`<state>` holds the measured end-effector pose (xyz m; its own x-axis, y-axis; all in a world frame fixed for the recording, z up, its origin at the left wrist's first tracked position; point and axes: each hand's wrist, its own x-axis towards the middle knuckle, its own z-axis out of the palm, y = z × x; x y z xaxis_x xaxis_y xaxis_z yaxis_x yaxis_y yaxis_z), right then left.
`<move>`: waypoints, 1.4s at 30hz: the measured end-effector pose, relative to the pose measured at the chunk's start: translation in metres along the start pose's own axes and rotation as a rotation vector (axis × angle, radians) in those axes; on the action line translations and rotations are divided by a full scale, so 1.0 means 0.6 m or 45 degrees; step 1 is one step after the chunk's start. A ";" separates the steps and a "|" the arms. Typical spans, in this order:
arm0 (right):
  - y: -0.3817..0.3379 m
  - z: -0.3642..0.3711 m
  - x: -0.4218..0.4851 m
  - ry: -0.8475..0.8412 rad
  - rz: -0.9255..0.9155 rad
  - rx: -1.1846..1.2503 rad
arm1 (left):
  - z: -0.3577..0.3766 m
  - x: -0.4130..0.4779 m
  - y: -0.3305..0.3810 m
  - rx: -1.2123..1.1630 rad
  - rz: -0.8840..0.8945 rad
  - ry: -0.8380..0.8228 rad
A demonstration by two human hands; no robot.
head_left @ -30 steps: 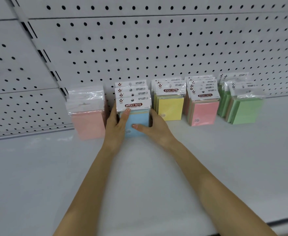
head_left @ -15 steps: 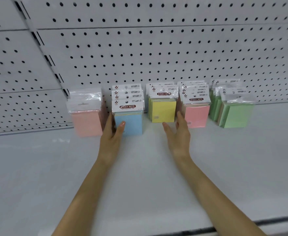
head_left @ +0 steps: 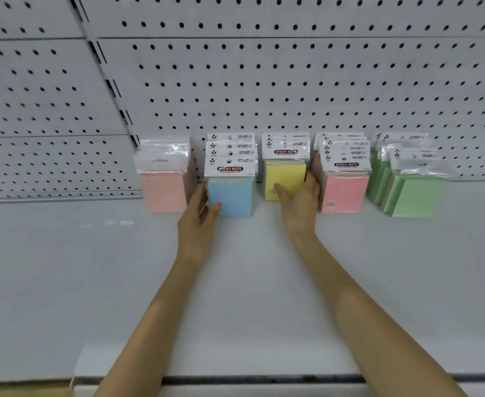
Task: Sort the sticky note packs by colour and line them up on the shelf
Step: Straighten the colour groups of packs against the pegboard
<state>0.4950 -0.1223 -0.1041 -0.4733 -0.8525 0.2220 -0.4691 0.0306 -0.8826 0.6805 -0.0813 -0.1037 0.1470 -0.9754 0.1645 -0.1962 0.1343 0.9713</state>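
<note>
White shelf (head_left: 92, 282), upright pastel sticky-note packs (head_left: 284, 173)

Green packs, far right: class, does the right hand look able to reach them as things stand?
Probably yes. The right hand grips the yellow packs; the pink packs stand between, but the shelf in front leaves a way round to the green packs.

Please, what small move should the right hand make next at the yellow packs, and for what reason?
Probably draw the stack of yellow plastic-wrapped sticky note packs slightly forward. The right hand holds it, thumb on the front, fingers round its right side. Its front face sits further back than those of the stack of blue sticky note packs and the stack of pink sticky note packs beside it.
</note>
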 end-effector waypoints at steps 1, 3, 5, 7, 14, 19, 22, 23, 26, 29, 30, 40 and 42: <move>-0.001 0.002 0.003 -0.003 0.003 -0.006 | 0.000 -0.004 0.002 0.007 0.011 0.011; -0.001 0.005 0.009 -0.020 0.000 -0.005 | -0.001 -0.013 0.007 -0.003 0.007 0.082; 0.000 0.006 0.015 -0.039 0.021 0.035 | -0.003 -0.025 0.010 0.004 -0.018 0.197; 0.001 0.005 0.022 -0.054 0.051 0.085 | -0.007 -0.036 0.011 0.050 0.019 0.298; 0.005 0.004 0.039 -0.128 0.054 0.046 | -0.002 -0.044 0.021 0.107 0.178 0.131; -0.001 0.003 0.034 -0.109 -0.015 0.019 | 0.004 -0.035 0.014 0.129 0.105 0.001; -0.002 0.006 0.034 -0.106 -0.007 0.014 | 0.003 -0.035 0.015 0.125 0.096 -0.011; -0.001 0.007 0.035 -0.105 -0.005 0.020 | 0.003 -0.035 0.015 0.124 0.093 -0.016; 0.000 0.004 0.036 -0.119 0.020 0.051 | 0.003 -0.036 0.013 0.129 0.091 -0.020; -0.002 0.004 0.039 -0.128 0.062 0.092 | 0.004 -0.037 0.012 0.137 0.079 -0.016; -0.002 0.005 0.041 -0.132 0.077 0.109 | 0.003 -0.037 0.012 0.139 0.077 -0.013; 0.007 -0.002 0.038 -0.258 0.136 0.291 | 0.001 -0.038 0.015 0.127 0.063 -0.007; 0.004 -0.009 0.037 -0.310 0.167 0.375 | 0.001 -0.037 0.015 0.119 0.058 -0.007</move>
<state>0.4791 -0.1379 -0.0992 -0.3080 -0.9510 0.0259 -0.1660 0.0269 -0.9858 0.6747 -0.0585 -0.0987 0.1306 -0.9696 0.2071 -0.2925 0.1619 0.9425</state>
